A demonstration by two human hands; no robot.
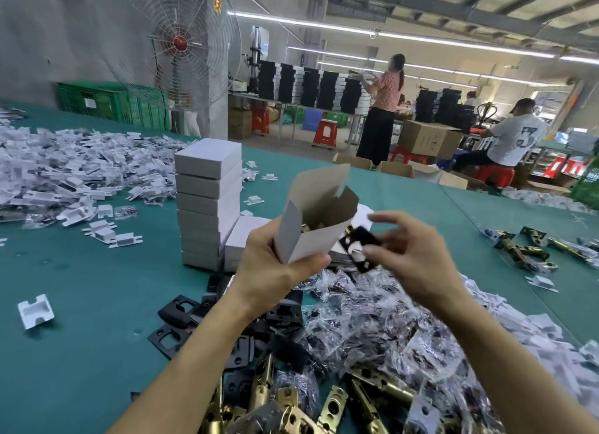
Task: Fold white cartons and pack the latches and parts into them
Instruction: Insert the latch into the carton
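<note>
The left hand (272, 265) grips an open white carton (311, 236) by its lower end, thumb across the front, holding it tilted above the table (81, 304) with its top flaps up; a bit of brass shows inside. Just beside the carton's right edge the right hand (418, 265) pinches a black plate (359, 249) between thumb and fingertips; this hand is blurred, so its finger positions are hard to read. Behind the left hand a stack (207, 207) of closed white cartons stands upright, with lower ones beside it. Below the hands lie more black plates (181, 310), clear bags (372, 320) of small parts, and brass latches (291, 411) at the bottom edge, cut off by the frame; more latches (525, 249) lie to the right. The table has a teal-green cover. A wide heap of white inserts (64, 174) covers its far left, and one insert (35, 310) lies apart near the left edge. Beyond the table are a grey wall, a large caged fan (184, 45) with a red hub, a green crate (110, 103), red stools (325, 132), rows of stacked black boxes (311, 87), a brown cardboard box (428, 138), and strip lights under a beamed ceiling. One person (382, 109) stands at the boxes; another (512, 135) sits facing away. What the bags hold is too small to tell.
</note>
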